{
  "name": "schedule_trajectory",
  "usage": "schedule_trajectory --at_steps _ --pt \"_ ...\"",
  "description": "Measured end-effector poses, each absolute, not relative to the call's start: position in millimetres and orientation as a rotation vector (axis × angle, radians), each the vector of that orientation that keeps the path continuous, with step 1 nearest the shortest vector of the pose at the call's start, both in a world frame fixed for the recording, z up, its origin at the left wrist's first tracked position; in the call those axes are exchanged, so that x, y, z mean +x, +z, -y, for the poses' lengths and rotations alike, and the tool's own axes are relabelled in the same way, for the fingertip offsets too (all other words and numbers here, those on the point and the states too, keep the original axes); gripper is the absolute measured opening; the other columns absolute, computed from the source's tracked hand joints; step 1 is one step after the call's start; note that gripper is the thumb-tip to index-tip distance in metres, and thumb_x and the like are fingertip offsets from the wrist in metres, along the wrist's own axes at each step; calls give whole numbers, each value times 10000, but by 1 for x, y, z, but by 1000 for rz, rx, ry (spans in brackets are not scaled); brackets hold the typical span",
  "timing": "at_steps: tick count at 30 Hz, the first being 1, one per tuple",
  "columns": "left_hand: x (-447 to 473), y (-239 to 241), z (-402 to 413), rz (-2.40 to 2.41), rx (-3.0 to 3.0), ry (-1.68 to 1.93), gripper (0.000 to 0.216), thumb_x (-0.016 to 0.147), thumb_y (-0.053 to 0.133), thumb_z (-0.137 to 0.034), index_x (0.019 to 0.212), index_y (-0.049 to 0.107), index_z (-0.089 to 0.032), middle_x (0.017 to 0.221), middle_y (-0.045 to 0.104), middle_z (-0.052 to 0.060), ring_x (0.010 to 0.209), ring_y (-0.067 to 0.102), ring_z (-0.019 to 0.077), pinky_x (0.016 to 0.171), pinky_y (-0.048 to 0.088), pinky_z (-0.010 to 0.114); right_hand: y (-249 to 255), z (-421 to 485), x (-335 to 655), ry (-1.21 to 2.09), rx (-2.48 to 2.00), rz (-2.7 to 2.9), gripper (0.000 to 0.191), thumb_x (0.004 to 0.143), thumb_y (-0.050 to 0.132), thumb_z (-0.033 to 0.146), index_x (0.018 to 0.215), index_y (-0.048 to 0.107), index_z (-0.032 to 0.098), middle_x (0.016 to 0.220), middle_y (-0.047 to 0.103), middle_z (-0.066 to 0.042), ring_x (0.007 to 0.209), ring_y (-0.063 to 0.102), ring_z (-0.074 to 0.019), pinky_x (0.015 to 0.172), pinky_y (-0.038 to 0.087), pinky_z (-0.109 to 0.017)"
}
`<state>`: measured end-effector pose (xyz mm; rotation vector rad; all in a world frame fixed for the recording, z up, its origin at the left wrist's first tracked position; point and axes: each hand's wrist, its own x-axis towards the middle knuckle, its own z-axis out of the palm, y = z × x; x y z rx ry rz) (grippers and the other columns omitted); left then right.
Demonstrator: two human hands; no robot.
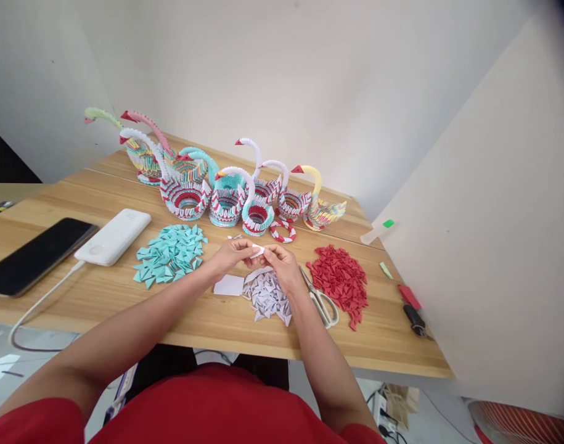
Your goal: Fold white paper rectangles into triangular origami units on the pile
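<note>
Both my hands meet over the middle of the wooden table (101,197), pinching a small white paper piece (257,250) between them. My left hand (232,254) grips its left end and my right hand (284,266) grips its right end, fingers closed. Just below the hands lie a flat white paper slip (229,285) and a pile of folded white paper triangles (267,297). A pile of teal folded triangles (171,254) lies to the left, a pile of red ones (339,280) to the right. Scissors (322,302) rest beside my right wrist.
Several folded-paper swans (226,191) stand in a row at the back of the table. A white power bank (113,237) with a cable and a black phone (34,254) lie at the left. A glue tube (378,232) and a red-black cutter (413,311) lie by the right wall.
</note>
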<state>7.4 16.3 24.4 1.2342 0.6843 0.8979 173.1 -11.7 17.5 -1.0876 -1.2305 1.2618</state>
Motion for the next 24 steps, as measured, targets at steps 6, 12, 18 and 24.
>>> schedule_trajectory --at_steps 6,12,18,24 --pt "7 22 -18 -694 1248 898 300 729 667 -406 707 594 -116 641 598 10 559 536 95 583 436 231 20 12 173 1208 -1133 1267 216 731 687 383 799 650 181 680 632 6 614 567 -113 606 472 -237" --pt "9 17 -20 -773 1355 928 305 733 646 -413 687 579 -118 625 599 19 544 525 99 573 421 235 22 14 170 990 -1238 1373 179 754 645 340 717 600 171 591 558 38 539 487 -96 537 393 -217" --pt "7 16 -22 -761 1325 923 321 742 633 -433 677 578 -124 609 591 19 552 525 105 581 418 238 22 13 170 928 -1234 1402 195 797 605 367 772 635 176 674 613 10 601 539 -120 589 427 -235" --pt "5 21 -20 -714 1260 906 323 748 642 -431 680 576 -122 613 587 11 554 520 97 588 409 233 17 9 176 1119 -1143 1296 219 771 649 400 822 665 188 727 644 -1 620 566 -127 633 467 -254"
